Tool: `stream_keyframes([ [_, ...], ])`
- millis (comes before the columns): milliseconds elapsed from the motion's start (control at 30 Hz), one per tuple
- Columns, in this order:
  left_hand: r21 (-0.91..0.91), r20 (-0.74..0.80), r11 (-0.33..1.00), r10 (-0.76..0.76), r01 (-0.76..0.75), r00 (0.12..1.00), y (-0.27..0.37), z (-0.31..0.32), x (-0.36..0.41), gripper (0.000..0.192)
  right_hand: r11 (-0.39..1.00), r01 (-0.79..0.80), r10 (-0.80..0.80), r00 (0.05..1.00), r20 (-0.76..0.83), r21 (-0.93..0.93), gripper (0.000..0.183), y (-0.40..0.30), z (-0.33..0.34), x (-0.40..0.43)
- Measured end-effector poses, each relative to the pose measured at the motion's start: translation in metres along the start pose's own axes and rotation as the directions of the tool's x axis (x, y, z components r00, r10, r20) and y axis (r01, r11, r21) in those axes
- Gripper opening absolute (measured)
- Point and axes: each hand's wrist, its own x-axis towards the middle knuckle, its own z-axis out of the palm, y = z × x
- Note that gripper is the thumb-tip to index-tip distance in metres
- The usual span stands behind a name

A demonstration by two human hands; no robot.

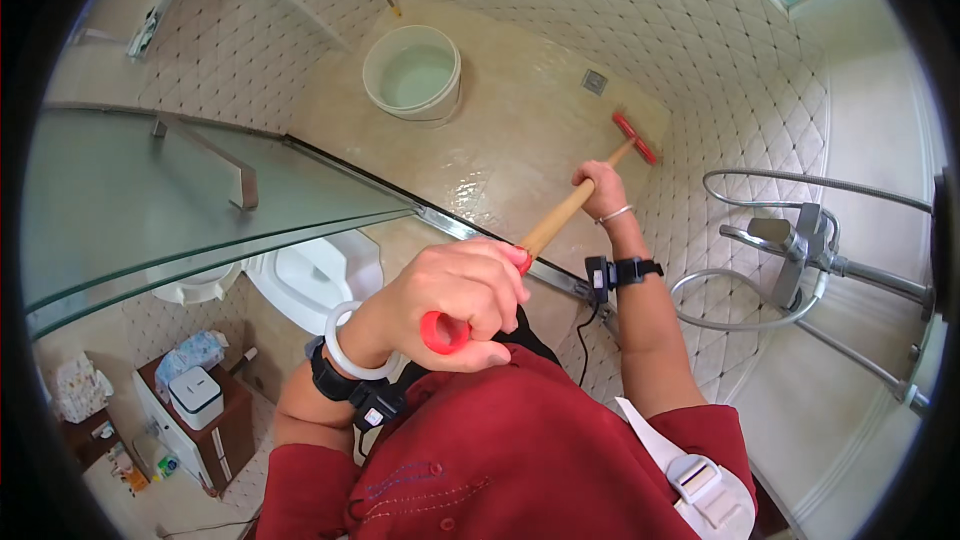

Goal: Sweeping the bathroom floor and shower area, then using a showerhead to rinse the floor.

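Observation:
My left hand (465,296) is wrapped around the red plastic grip at the top end of a long wooden handle (559,221). Farther down the same handle, my right hand (601,190) grips the bare wood. The handle runs to a red brush head (635,139), which rests on the wet shower floor (525,112) close to the tiled wall. Some bristles show at its upper end; the rest of its underside is hidden. A white bucket (450,101) of cloudy water stands on the floor to the left of the brush.
A square floor drain (595,82) lies beyond the brush. Glass door panels (150,195) stand at left, above a metal threshold track (450,225). A squat toilet (311,277) sits outside it. The shower mixer (795,240) and its hose project at right. A small cabinet (232,427) stands lower left.

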Motion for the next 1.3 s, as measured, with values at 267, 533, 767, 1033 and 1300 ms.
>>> stream_keyframes([
  [267,0.032,-0.005,0.988,-0.154,0.154,0.988,-0.034,0.026,0.007,0.022,0.997,0.052,-0.038,0.975,-0.22,0.058,0.014,0.054,0.021,-0.005],
  [533,0.104,0.0,0.987,-0.123,0.122,0.992,-0.074,0.06,0.016,0.02,0.988,-0.07,0.095,0.98,-0.177,0.14,0.017,0.118,0.013,0.011],
  [767,0.207,0.053,0.978,-0.008,-0.003,0.999,0.051,0.007,-0.033,0.024,0.978,0.209,-0.192,0.935,-0.298,0.026,0.015,-0.051,0.026,-0.031],
  [1033,0.436,-0.407,0.879,0.001,0.194,0.913,0.059,0.011,-0.091,0.058,0.979,0.164,-0.169,0.985,0.033,0.124,0.021,-0.077,-0.023,-0.004],
  [1300,0.343,-0.444,0.299,-0.784,0.891,0.434,0.056,0.045,-0.36,0.038,0.821,0.298,-0.016,0.865,-0.501,0.487,0.019,-0.214,-0.257,0.003],
])
